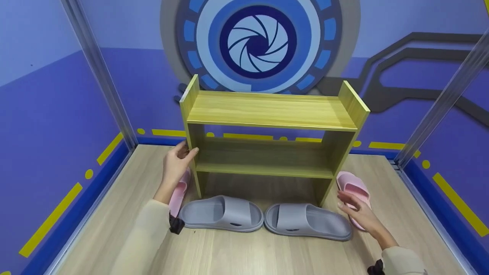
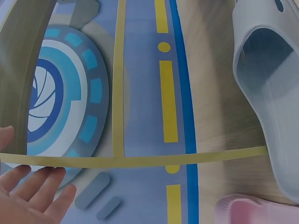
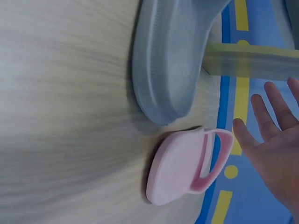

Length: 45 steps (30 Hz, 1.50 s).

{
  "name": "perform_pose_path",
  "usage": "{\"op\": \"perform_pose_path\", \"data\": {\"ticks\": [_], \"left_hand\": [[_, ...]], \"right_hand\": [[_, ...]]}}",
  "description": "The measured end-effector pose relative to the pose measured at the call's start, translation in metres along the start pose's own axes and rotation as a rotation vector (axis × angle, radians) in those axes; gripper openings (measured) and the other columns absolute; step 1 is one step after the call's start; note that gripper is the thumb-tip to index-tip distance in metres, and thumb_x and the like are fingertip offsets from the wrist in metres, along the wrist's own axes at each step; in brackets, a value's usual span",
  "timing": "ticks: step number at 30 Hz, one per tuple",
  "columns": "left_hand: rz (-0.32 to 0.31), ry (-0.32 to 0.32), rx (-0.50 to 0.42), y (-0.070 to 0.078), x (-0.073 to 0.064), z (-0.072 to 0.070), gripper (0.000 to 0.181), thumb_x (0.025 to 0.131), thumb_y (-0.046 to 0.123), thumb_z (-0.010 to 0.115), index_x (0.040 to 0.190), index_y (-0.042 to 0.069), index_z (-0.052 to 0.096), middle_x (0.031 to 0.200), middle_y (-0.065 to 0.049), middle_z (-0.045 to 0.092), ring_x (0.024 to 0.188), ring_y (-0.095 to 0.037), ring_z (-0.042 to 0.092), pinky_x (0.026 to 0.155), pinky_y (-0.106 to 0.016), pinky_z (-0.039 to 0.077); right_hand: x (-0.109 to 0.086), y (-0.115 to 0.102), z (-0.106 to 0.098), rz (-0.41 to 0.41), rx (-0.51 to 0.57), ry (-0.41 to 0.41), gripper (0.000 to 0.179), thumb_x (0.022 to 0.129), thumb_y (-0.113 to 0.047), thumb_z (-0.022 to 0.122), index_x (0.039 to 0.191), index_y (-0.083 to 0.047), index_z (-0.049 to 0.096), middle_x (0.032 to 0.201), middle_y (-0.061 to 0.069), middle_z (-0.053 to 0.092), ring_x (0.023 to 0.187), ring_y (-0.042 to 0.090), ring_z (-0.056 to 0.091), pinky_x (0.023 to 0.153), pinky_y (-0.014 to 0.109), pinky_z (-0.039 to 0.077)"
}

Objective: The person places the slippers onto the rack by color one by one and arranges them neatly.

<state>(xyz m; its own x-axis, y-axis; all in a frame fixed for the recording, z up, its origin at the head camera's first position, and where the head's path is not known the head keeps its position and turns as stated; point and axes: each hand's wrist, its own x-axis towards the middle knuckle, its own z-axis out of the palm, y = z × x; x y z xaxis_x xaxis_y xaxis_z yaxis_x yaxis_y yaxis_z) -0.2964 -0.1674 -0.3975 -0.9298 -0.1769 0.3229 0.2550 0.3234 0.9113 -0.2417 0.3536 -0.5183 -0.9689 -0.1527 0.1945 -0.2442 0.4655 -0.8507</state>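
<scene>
A small yellowish wooden shelf (image 1: 263, 156) with two boards stands upright at the back of the floor. My left hand (image 1: 177, 164) is at its left side panel, thumb on the inner side and fingers along the outer face, pinching the panel's front edge. In the left wrist view the thumb and fingers (image 2: 46, 182) lie on either side of that edge. My right hand (image 1: 359, 212) holds nothing, its fingers spread beside the shelf's right panel and over a pink slipper (image 1: 349, 181). Two grey slippers (image 1: 237, 214) (image 1: 294, 217) lie toe to toe in front of the shelf.
Another pink slipper (image 1: 177, 196) lies left of the shelf, partly behind my left forearm. Blue printed walls (image 1: 46, 126) with metal corner posts (image 1: 101, 76) enclose the light wood floor (image 1: 229, 256) on the left, back and right.
</scene>
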Motion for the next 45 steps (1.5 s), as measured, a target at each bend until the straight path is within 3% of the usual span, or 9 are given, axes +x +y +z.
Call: {"op": "perform_pose_path", "data": {"ticks": [6,11,16,23,32,37,45], "left_hand": [[0.044,0.045,-0.016,0.004,0.007,0.005,0.041,0.079,0.018,0.066,0.113,-0.003,0.057,0.105,-0.018,0.059,0.093,-0.026,0.058,0.075,-0.032,0.046],[0.077,0.082,0.0,0.006,0.013,0.009,0.035,0.078,0.015,0.067,0.107,-0.002,0.06,0.099,-0.018,0.061,0.089,-0.026,0.059,0.073,-0.033,0.047],[0.09,0.12,0.046,0.009,0.015,0.01,0.034,0.079,0.014,0.066,0.108,-0.002,0.06,0.098,-0.018,0.062,0.088,-0.026,0.06,0.074,-0.034,0.047],[0.126,0.159,0.139,0.009,0.017,0.01,0.025,0.08,0.011,0.063,0.102,-0.001,0.064,0.093,-0.017,0.063,0.082,-0.026,0.061,0.071,-0.036,0.047],[0.174,0.134,0.209,0.008,0.019,0.006,0.017,0.079,0.01,0.062,0.092,-0.001,0.065,0.082,-0.014,0.065,0.074,-0.024,0.06,0.066,-0.037,0.047],[0.182,0.092,0.229,0.006,0.021,0.003,0.019,0.079,0.009,0.062,0.094,-0.002,0.065,0.084,-0.015,0.065,0.075,-0.024,0.061,0.066,-0.036,0.047],[0.182,0.066,0.286,0.007,0.023,0.0,0.021,0.078,0.011,0.061,0.096,0.003,0.066,0.084,-0.014,0.065,0.076,-0.023,0.062,0.066,-0.037,0.047]], "right_hand": [[0.003,0.004,0.013,0.002,-0.029,-0.089,0.05,0.082,-0.015,0.061,0.126,0.002,0.043,0.122,0.02,0.047,0.113,0.034,0.04,0.09,0.053,0.027],[0.005,0.008,0.023,-0.025,-0.07,-0.148,0.055,0.08,-0.019,0.065,0.126,0.002,0.044,0.121,0.02,0.048,0.112,0.038,0.041,0.088,0.06,0.025],[0.008,0.008,0.033,-0.103,-0.129,-0.197,0.059,0.077,-0.021,0.067,0.127,0.001,0.043,0.123,0.019,0.046,0.111,0.038,0.042,0.086,0.061,0.026],[0.009,0.006,0.048,-0.085,-0.157,-0.233,0.069,0.071,-0.024,0.072,0.13,-0.004,0.041,0.127,0.02,0.042,0.114,0.039,0.037,0.089,0.057,0.026],[0.011,0.01,0.059,-0.171,-0.328,-0.291,0.085,0.066,-0.04,0.073,0.134,-0.006,0.034,0.129,0.02,0.038,0.116,0.041,0.031,0.089,0.057,0.024],[0.01,0.009,0.063,-0.168,-0.45,-0.307,0.095,0.061,-0.054,0.071,0.137,-0.012,0.031,0.13,0.016,0.038,0.116,0.038,0.034,0.088,0.058,0.025],[0.013,0.01,0.065,-0.156,-0.532,-0.337,0.105,0.054,-0.05,0.077,0.139,-0.014,0.026,0.127,0.022,0.038,0.113,0.041,0.035,0.088,0.058,0.024]]}}
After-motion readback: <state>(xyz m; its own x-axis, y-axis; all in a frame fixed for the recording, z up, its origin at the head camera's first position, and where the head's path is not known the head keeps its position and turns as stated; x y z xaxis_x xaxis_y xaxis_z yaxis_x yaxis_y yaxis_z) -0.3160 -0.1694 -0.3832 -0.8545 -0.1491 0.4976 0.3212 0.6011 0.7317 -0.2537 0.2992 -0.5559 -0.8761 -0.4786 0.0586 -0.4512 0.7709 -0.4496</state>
